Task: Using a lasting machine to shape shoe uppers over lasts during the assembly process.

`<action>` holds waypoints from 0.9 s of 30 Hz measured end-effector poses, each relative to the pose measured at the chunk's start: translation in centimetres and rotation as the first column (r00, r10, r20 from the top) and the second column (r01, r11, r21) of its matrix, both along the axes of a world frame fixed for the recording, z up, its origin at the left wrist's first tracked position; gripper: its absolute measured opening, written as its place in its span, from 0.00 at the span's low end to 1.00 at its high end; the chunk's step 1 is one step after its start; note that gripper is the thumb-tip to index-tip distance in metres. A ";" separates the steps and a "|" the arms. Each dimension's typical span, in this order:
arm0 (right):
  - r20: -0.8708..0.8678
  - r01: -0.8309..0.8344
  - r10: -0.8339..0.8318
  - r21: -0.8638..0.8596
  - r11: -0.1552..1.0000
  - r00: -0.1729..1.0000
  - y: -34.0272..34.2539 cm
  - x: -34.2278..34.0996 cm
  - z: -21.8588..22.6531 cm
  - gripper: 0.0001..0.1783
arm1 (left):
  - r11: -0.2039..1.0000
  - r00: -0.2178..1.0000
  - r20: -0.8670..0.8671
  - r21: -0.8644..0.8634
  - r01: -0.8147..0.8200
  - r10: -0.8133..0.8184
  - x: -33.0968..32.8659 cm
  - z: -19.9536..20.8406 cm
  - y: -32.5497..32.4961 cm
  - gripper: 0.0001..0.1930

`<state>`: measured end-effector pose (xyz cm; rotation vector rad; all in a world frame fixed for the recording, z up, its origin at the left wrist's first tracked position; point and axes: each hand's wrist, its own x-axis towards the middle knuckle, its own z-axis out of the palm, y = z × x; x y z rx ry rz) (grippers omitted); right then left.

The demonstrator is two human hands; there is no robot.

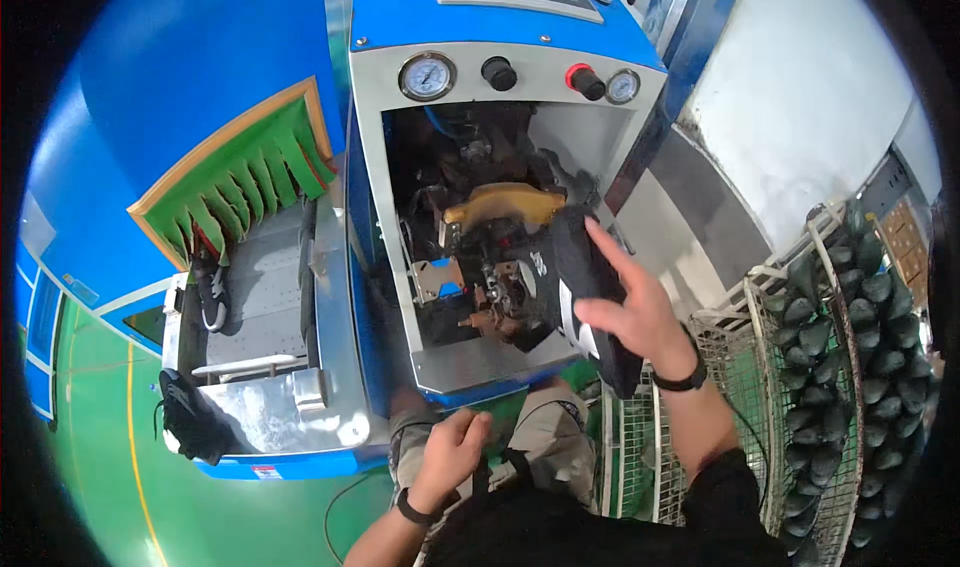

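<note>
My right hand (640, 312) is at the right side of the machine opening. Its thumb and fingers grip a black shoe upper (590, 282) with white markings, held tilted before the opening. My left hand (455, 455) is curled closed above my lap, with nothing seen in it. Inside the blue and white machine (368, 167), a yellow curved pad (507, 203) sits above dark metal clamps (492, 292). The far end of the shoe upper is close to these parts; whether it touches them I cannot tell.
To the left, a conveyor (265, 287) passes under a green slit curtain (245, 182) and carries a shoe (212, 292). Another black shoe upper (190, 417) lies at its near corner. At right stands a wire rack (760, 367) with many dark shoe lasts (815, 337).
</note>
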<state>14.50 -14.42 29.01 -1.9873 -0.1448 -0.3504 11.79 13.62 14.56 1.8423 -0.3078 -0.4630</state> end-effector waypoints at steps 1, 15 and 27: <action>0.017 0.021 -0.020 -0.068 0.997 1.000 0.6 1.4 1.3 0.48 | 0.999 0.999 -0.043 0.042 0.013 -0.011 -0.2 -0.7 0.6 0.19; -0.126 0.077 -0.270 -0.771 0.632 0.955 3.2 11.0 -0.6 0.48 | 0.918 0.928 -0.028 0.140 0.371 -0.371 -0.6 -8.2 0.4 0.21; 0.232 0.269 -0.152 -0.643 0.717 0.961 3.2 8.0 -1.7 0.48 | 0.941 0.957 0.096 0.233 0.247 -0.275 -0.6 -8.4 0.0 0.20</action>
